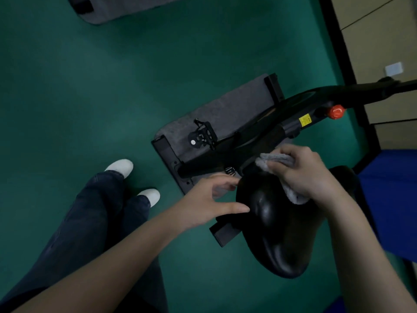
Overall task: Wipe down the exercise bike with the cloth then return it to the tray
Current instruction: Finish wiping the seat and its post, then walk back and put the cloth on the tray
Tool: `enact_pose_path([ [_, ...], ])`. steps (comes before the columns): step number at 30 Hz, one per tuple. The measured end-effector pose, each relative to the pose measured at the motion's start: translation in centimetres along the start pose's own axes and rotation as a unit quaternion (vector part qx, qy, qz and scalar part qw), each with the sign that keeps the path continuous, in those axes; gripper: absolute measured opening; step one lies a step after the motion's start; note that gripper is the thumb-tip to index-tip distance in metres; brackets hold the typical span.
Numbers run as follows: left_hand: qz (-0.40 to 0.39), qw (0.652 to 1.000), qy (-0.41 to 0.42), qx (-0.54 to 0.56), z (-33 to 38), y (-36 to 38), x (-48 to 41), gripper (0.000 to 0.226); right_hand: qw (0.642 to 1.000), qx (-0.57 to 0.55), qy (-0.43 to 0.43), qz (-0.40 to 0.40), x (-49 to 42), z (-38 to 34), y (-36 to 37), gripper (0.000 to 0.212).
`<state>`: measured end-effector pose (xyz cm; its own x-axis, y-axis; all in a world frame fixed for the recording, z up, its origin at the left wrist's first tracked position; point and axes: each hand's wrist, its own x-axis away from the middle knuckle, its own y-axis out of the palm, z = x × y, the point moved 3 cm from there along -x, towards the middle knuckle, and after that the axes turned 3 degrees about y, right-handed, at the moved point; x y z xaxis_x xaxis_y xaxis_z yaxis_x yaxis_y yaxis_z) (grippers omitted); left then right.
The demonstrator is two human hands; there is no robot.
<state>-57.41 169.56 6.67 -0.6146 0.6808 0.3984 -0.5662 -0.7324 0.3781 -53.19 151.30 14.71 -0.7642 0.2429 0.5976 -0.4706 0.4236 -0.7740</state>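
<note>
1. At far left, on the green floor (67,109), stand two legs in dark trousers with white shoes (119,168); the person stands beside the machine.
2. Left hand (209,199): fingers spread and relaxed, grasping nothing. The thumb tip lies at the left edge of the saddle (270,233) and appears to touch it. Judged to be a steadying hand.
3. Centre: exercise bike (248,141), black frame, stands on a grey mat (225,105), with one pedal (202,136) on the near side. The saddle surface is glossy and smooth.
4. Cloth (276,158): pale grey, bunched. Right hand (309,177) is clenched around it and presses it onto the narrow front end of the saddle. Cloth ends show beyond the fingers and below the palm.
5. Handling, judged: the cloth is soft, light and limp, so a full fist around the wad suits it. A trailing corner could snag on the frame hardware. It should glide easily on the slick saddle. The bike looks heavy and rigid, unlikely to shift under wiping.
6. Right: red knob (336,111) and yellow label (305,120) on the frame.
7. Tray: not in view. Return step not yet done.
</note>
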Motion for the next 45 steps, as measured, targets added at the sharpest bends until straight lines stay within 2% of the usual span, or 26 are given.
enact_pose_path([
  [3, -0.009, 0.999, -0.005, -0.047, 0.4, -0.3, 0.0, 0.044, 0.994, -0.001, 0.039, 0.102, 2.4, 1.3, -0.4, 0.008],
  [6, -0.024, 0.993, -0.019, -0.114, 0.7, -0.8, -0.6, 0.048, 0.971, -0.074, 0.054, 0.222, 5.5, 1.9, -0.8, 0.013],
  [9, -0.047, 0.975, -0.036, -0.215, 1.2, -1.5, -1.1, 0.059, 0.921, -0.206, 0.086, 0.319, 8.8, 2.4, -0.5, 0.015],
  [13, -0.090, 0.946, -0.044, -0.309, 3.1, -1.7, -1.2, 0.084, 0.853, -0.331, 0.115, 0.388, 12.5, 2.3, 1.0, 0.013],
  [16, -0.108, 0.931, -0.052, -0.346, 4.6, -1.3, -1.1, 0.076, 0.799, -0.413, 0.137, 0.415, 15.4, 1.8, 2.1, 0.019],
  [20, -0.121, 0.868, -0.012, -0.481, 7.2, -1.3, -1.1, 0.055, 0.705, -0.529, 0.174, 0.439, 19.7, 1.5, 4.0, 0.017],
  [26, -0.188, 0.741, 0.113, -0.635, 12.6, -0.2, -0.8, 0.051, 0.544, -0.639, 0.244, 0.486, 24.8, 0.2, 6.5, 0.016],
  [28, -0.201, 0.703, 0.139, -0.668, 14.0, 0.4, -0.8, 0.053, 0.500, -0.659, 0.259, 0.499, 25.7, -0.5, 7.2, 0.013],
  [30, -0.208, 0.667, 0.163, -0.697, 14.9, 1.1, -0.6, 0.055, 0.483, -0.661, 0.264, 0.511, 26.6, -1.2, 7.5, 0.011],
  [34, -0.220, 0.609, 0.212, -0.732, 15.6, 3.2, 0.7, 0.058, 0.471, -0.654, 0.266, 0.529, 28.5, -2.0, 8.1, 0.005],
  [41, -0.274, 0.539, 0.269, -0.750, 12.9, 9.6, 4.7, 0.061, 0.459, -0.644, 0.275, 0.547, 33.0, 0.5, 10.9, 0.014],
  [45, -0.299, 0.511, 0.274, -0.758, 9.5, 15.1, 7.8, 0.063, 0.442, -0.644, 0.285, 0.556, 37.6, 3.8, 13.7, 0.012],
])
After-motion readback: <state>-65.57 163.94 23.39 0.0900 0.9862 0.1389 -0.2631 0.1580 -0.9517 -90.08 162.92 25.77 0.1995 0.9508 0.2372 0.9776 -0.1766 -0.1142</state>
